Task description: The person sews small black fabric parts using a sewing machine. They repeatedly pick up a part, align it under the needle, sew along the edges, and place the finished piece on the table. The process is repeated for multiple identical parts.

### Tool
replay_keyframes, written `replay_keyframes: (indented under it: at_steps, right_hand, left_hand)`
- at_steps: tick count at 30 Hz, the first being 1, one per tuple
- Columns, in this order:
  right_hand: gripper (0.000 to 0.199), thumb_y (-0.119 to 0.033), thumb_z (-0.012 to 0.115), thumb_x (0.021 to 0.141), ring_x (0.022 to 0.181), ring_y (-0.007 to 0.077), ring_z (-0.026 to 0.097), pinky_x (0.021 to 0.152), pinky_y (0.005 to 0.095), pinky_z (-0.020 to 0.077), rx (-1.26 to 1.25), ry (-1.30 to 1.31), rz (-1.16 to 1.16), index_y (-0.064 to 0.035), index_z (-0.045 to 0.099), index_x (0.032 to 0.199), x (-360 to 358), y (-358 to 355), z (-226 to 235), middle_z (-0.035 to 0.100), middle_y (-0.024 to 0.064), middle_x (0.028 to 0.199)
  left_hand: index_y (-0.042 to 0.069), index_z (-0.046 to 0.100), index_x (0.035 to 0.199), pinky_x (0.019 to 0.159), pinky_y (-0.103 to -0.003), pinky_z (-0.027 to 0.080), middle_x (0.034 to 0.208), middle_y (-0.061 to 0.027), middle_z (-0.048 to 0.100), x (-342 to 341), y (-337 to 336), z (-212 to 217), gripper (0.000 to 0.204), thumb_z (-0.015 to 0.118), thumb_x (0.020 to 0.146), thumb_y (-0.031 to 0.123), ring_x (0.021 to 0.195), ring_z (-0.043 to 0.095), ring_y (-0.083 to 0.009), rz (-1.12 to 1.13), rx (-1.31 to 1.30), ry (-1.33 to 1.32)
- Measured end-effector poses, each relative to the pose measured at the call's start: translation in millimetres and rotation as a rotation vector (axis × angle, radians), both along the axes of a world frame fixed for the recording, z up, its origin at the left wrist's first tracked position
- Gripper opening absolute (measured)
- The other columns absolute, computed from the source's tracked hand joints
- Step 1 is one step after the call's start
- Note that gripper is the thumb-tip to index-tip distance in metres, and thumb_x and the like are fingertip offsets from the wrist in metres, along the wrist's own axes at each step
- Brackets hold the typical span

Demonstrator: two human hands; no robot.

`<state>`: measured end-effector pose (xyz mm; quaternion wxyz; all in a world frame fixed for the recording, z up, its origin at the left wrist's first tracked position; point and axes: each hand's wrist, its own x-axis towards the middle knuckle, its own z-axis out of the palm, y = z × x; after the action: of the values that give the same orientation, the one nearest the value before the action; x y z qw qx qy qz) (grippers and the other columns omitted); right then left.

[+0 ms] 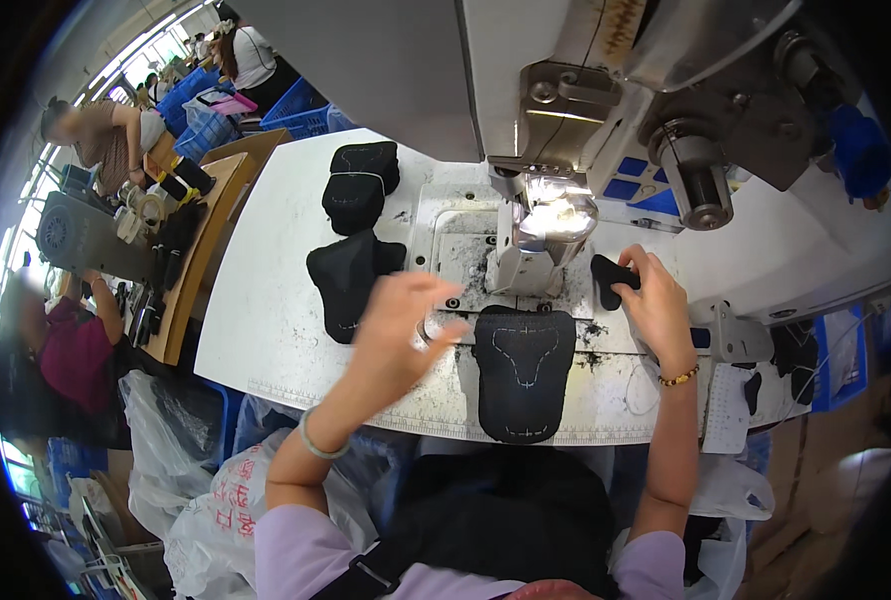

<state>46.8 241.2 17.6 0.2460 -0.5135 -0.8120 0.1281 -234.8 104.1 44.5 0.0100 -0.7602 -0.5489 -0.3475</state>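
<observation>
My right hand pinches a small black fabric piece at the right of the sewing machine's needle area. My left hand is raised over the white table, its fingers apart and somewhat blurred, with nothing seen in it. In front of me a black padded piece with a dashed white outline lies by the table's front edge, touched by neither hand. Partly behind my left hand, another black piece rests on the table. A banded stack of black pieces sits farther back.
The sewing machine's large head overhangs the back and right of the white table. Black lint lies around the needle plate. Plastic bags hang below the front edge. Other people work at the left, near blue crates.
</observation>
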Motion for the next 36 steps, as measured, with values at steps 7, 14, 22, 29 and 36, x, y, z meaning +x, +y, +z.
replay_keyframes:
  at_steps: [7,14,22,29,36]
  right_hand:
    - [0.012,-0.004,0.064,0.084,0.064,0.0087,0.058,0.055,0.0230,0.0455,-0.414,0.812,0.073,-0.0014,0.053,0.089,-2,-37,23,0.061,0.0044,0.075]
    - [0.018,-0.010,0.067,0.083,0.058,0.0081,0.060,0.051,0.0219,0.0478,-0.880,0.652,0.407,-0.0009,0.053,0.086,-24,-90,8,0.060,0.0031,0.065]
    - [0.018,-0.011,0.068,0.083,0.059,0.0074,0.059,0.053,0.0211,0.0475,-0.681,0.670,0.339,-0.0003,0.054,0.087,-32,-100,6,0.060,0.0032,0.068]
    - [0.015,-0.002,0.067,0.082,0.064,0.0066,0.059,0.054,0.0186,0.0477,-0.242,0.986,0.302,-0.0006,0.054,0.088,-58,-91,39,0.057,0.0032,0.080]
    - [0.018,-0.003,0.069,0.081,0.065,0.0064,0.058,0.058,0.0193,0.0480,-0.151,1.027,0.234,-0.0014,0.052,0.086,-77,-79,39,0.055,0.0018,0.078]
  left_hand:
    - [0.001,0.055,0.111,0.078,-0.034,0.043,0.100,-0.0112,0.049,30,13,-13,0.040,0.070,0.079,0.019,0.093,0.047,-0.0274,-0.176,-0.203,0.035]
    - [0.002,0.056,0.106,0.077,-0.035,0.043,0.096,-0.0118,0.049,40,9,-17,0.036,0.071,0.077,0.017,0.088,0.048,-0.0273,-0.118,-0.127,-0.018]
    - [-0.001,0.048,0.101,0.074,-0.030,0.045,0.089,-0.0078,0.051,40,16,-9,0.025,0.063,0.085,0.011,0.083,0.053,-0.0175,-0.308,-0.431,-0.566]
    - [0.007,0.048,0.099,0.077,-0.026,0.050,0.096,-0.0041,0.055,45,27,20,0.017,0.055,0.092,0.021,0.086,0.058,-0.0108,-0.413,-0.674,-1.607]
    - [-0.001,0.057,0.110,0.074,-0.025,0.051,0.096,-0.0055,0.064,47,25,20,0.030,0.066,0.086,0.016,0.086,0.061,-0.0102,-0.377,-0.546,-1.288]
